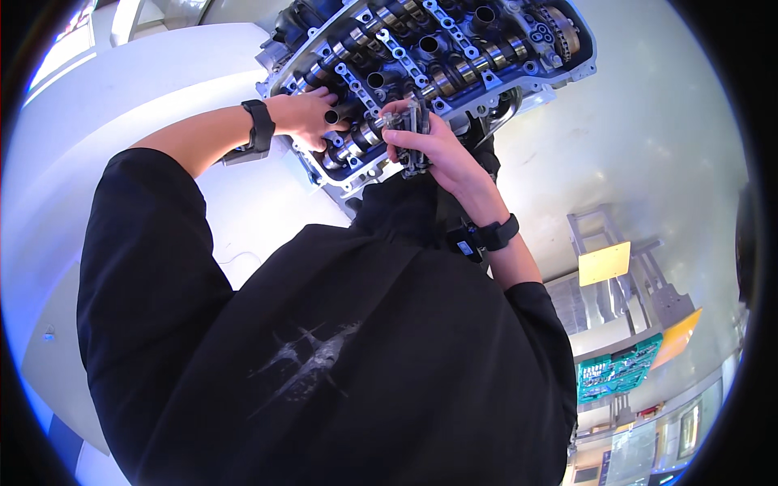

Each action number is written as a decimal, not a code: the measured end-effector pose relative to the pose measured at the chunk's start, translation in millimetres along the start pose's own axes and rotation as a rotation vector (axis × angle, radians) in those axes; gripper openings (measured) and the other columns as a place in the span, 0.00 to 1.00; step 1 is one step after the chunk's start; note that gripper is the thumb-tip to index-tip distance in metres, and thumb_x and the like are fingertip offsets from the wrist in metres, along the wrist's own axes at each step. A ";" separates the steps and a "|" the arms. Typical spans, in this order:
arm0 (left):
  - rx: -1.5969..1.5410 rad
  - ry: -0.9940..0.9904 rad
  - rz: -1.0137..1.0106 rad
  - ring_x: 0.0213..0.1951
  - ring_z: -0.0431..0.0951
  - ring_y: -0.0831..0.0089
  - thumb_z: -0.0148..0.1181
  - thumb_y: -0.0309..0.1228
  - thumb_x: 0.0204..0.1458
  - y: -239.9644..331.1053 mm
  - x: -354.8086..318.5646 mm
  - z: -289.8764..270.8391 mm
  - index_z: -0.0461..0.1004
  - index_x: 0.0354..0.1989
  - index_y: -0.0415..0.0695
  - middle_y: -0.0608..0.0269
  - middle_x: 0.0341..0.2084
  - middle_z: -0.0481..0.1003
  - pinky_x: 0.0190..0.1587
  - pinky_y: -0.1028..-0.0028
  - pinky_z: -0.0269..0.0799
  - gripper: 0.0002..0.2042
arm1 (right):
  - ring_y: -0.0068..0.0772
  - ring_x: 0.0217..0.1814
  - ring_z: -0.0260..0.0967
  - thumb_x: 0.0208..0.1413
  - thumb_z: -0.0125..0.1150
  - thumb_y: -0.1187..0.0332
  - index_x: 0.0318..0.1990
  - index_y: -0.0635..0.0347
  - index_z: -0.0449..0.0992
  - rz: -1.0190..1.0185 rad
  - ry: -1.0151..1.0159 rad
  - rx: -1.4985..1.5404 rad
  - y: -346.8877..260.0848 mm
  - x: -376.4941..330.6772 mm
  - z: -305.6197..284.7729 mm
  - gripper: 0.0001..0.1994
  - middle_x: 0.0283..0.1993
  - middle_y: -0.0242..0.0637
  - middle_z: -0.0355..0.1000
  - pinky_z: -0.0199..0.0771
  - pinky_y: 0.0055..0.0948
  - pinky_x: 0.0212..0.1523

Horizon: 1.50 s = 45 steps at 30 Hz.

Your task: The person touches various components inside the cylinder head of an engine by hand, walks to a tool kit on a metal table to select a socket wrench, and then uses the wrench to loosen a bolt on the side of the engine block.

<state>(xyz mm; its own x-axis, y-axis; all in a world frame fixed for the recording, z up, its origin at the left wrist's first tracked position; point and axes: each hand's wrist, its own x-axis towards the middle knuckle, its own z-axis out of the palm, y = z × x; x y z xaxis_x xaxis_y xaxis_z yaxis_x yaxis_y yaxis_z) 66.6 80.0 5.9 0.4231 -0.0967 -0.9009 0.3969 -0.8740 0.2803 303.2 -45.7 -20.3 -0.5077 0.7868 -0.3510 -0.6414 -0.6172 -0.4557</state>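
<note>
An engine cylinder head (589,69) with its cover off spans the top of the view, its camshafts (442,83) and bearing caps (403,58) exposed. My left hand (306,118) rests over its near left end, fingers apart and reaching in around a dark round tube (332,117). Some of those fingertips are hidden among the parts. Over the near edge, my right hand (432,146) is closed around a bundle of metal bearing caps (414,134). The bundle stands upright in the grip, partly covered by the fingers.
A timing chain sprocket (565,32) sits at the head's far right end. On the right stand a grey cart (612,320) with yellow panels (604,264) and a green tool case (620,371) full of tools. A white curved surface (162,73) lies to the left.
</note>
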 end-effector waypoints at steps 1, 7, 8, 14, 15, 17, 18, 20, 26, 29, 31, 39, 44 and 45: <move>0.011 -0.014 0.021 0.60 0.61 0.52 0.60 0.44 0.44 -2.1 2.4 1.8 0.67 0.62 0.55 0.52 0.60 0.65 0.63 0.59 0.55 0.31 | 0.22 0.32 0.72 0.53 0.64 0.72 0.51 0.63 0.69 0.000 -0.001 0.007 -0.3 0.4 -0.3 0.18 0.32 0.31 0.72 0.71 0.21 0.34; 0.012 -0.025 0.033 0.57 0.64 0.58 0.60 0.46 0.42 -5.8 6.4 2.6 0.70 0.59 0.54 0.57 0.58 0.68 0.62 0.62 0.55 0.31 | 0.22 0.30 0.72 0.51 0.67 0.71 0.49 0.62 0.70 0.014 0.018 0.063 -6.5 0.0 -0.1 0.18 0.31 0.31 0.72 0.70 0.23 0.36; 0.011 -0.032 0.035 0.57 0.64 0.58 0.60 0.46 0.42 -5.5 6.3 0.4 0.70 0.59 0.54 0.57 0.58 0.68 0.62 0.62 0.55 0.31 | 0.22 0.30 0.72 0.51 0.67 0.71 0.49 0.62 0.70 0.012 0.017 0.082 -7.5 0.0 0.4 0.18 0.31 0.31 0.72 0.70 0.23 0.36; -0.031 -0.088 -0.021 0.59 0.62 0.55 0.57 0.47 0.44 -3.8 8.7 -1.3 0.67 0.61 0.52 0.54 0.59 0.67 0.62 0.60 0.54 0.32 | 0.23 0.31 0.72 0.51 0.66 0.71 0.50 0.62 0.70 0.000 0.016 0.140 -10.9 3.1 -3.3 0.19 0.32 0.31 0.72 0.70 0.23 0.37; -0.033 -0.094 -0.028 0.60 0.60 0.53 0.56 0.47 0.45 -2.4 7.8 -2.1 0.66 0.62 0.51 0.53 0.59 0.66 0.62 0.60 0.54 0.32 | 0.23 0.31 0.72 0.51 0.66 0.71 0.50 0.62 0.70 0.002 0.020 0.153 -11.4 3.8 -4.4 0.19 0.32 0.31 0.72 0.71 0.23 0.37; -0.035 -0.152 -0.003 0.62 0.58 0.51 0.54 0.45 0.46 -4.3 10.7 -4.3 0.62 0.64 0.50 0.51 0.61 0.63 0.64 0.58 0.51 0.33 | 0.22 0.31 0.72 0.51 0.66 0.71 0.50 0.62 0.70 -0.010 0.018 0.164 -12.7 5.3 -4.8 0.19 0.32 0.31 0.72 0.71 0.24 0.36; -0.031 -0.155 0.000 0.62 0.58 0.51 0.54 0.45 0.46 -4.5 11.3 -4.6 0.62 0.64 0.50 0.51 0.61 0.63 0.64 0.58 0.51 0.33 | 0.22 0.31 0.72 0.51 0.66 0.71 0.50 0.62 0.70 -0.019 0.013 0.168 -13.3 5.8 -4.5 0.19 0.32 0.31 0.72 0.71 0.24 0.36; -0.049 -0.172 -0.007 0.63 0.57 0.51 0.54 0.45 0.47 -4.4 11.7 -6.2 0.61 0.65 0.48 0.50 0.62 0.63 0.65 0.56 0.49 0.33 | 0.22 0.31 0.72 0.51 0.66 0.71 0.50 0.61 0.70 -0.027 0.013 0.168 -12.7 7.2 -5.9 0.19 0.32 0.31 0.72 0.71 0.24 0.36; -0.027 -0.126 0.021 0.63 0.57 0.48 0.54 0.44 0.47 -5.3 12.6 1.1 0.61 0.64 0.46 0.48 0.62 0.63 0.63 0.53 0.50 0.33 | 0.22 0.31 0.72 0.53 0.64 0.73 0.53 0.63 0.68 -0.040 0.015 0.166 -14.6 9.6 -8.8 0.20 0.33 0.33 0.72 0.72 0.22 0.34; -0.024 -0.086 0.054 0.62 0.59 0.49 0.55 0.43 0.46 -9.7 9.3 4.8 0.63 0.63 0.45 0.48 0.61 0.64 0.63 0.54 0.51 0.33 | 0.22 0.31 0.72 0.53 0.64 0.73 0.53 0.64 0.68 -0.054 0.014 0.164 -14.8 8.7 -8.5 0.19 0.33 0.33 0.72 0.72 0.22 0.34; -0.003 -0.047 0.076 0.61 0.60 0.49 0.55 0.43 0.46 -11.7 7.2 5.7 0.64 0.62 0.44 0.48 0.60 0.65 0.63 0.54 0.52 0.32 | 0.22 0.32 0.72 0.53 0.64 0.73 0.53 0.64 0.68 -0.043 0.021 0.169 -13.2 7.4 -8.6 0.20 0.33 0.32 0.72 0.73 0.22 0.34; -0.004 -0.081 0.068 0.57 0.64 0.55 0.56 0.44 0.44 -5.2 3.6 -3.4 0.68 0.61 0.52 0.53 0.56 0.68 0.60 0.59 0.55 0.31 | 0.22 0.32 0.72 0.53 0.64 0.73 0.52 0.63 0.69 -0.019 0.031 0.147 -13.4 9.2 -4.7 0.19 0.35 0.31 0.72 0.73 0.22 0.35; -0.038 0.012 0.033 0.56 0.66 0.59 0.56 0.46 0.44 -6.8 7.9 10.4 0.70 0.59 0.53 0.54 0.54 0.70 0.61 0.62 0.53 0.30 | 0.22 0.32 0.72 0.53 0.64 0.72 0.51 0.62 0.69 -0.011 0.043 0.143 -15.6 8.0 -3.6 0.18 0.35 0.31 0.72 0.72 0.21 0.35; -0.046 0.015 0.017 0.55 0.66 0.59 0.56 0.45 0.44 -5.6 7.6 9.2 0.70 0.59 0.54 0.55 0.54 0.70 0.60 0.62 0.54 0.30 | 0.22 0.32 0.72 0.53 0.64 0.72 0.51 0.62 0.69 -0.010 0.042 0.138 -16.3 7.7 -3.2 0.18 0.35 0.31 0.72 0.72 0.21 0.35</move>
<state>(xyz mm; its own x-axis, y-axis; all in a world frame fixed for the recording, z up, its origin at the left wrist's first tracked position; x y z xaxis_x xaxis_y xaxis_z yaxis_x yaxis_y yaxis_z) 60.0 79.8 -5.5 0.4427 -0.1041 -0.8906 0.4262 -0.8494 0.3111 311.6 -29.5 -18.2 -0.4784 0.7904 -0.3826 -0.7206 -0.6024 -0.3434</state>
